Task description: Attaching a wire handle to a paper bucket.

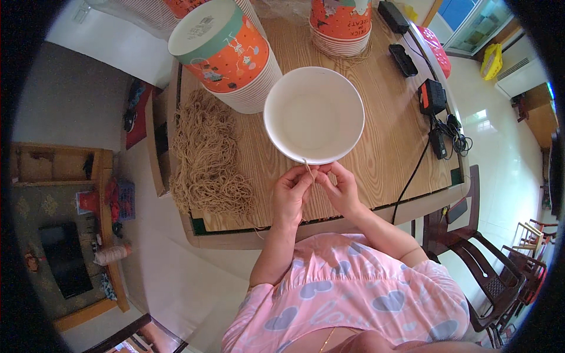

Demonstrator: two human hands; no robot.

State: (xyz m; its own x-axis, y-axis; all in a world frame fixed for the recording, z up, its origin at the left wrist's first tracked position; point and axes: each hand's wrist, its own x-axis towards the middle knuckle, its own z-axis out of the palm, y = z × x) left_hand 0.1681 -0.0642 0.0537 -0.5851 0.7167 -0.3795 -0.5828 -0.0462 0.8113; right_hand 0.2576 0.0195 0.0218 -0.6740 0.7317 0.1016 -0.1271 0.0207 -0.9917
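A white paper bucket [315,117] stands mouth up on the wooden table, its inside bare. At its near rim, my left hand [292,191] pinches a thin tan string [306,166] whose end rises over the rim. My right hand [339,185] meets the left one there, thumb and forefinger pressed together on the string close to the bucket's wall. The fingertips partly hide where the string runs. Left of the bucket lies a large heap of tan string [210,162], cut in many strands.
Upside-down stacks of orange printed buckets [235,59] stand at the back left, with another stack [341,26] at the back. A black power adapter [432,97] and coiled cable [456,132] lie along the right edge. Dark chairs [488,265] stand at the right.
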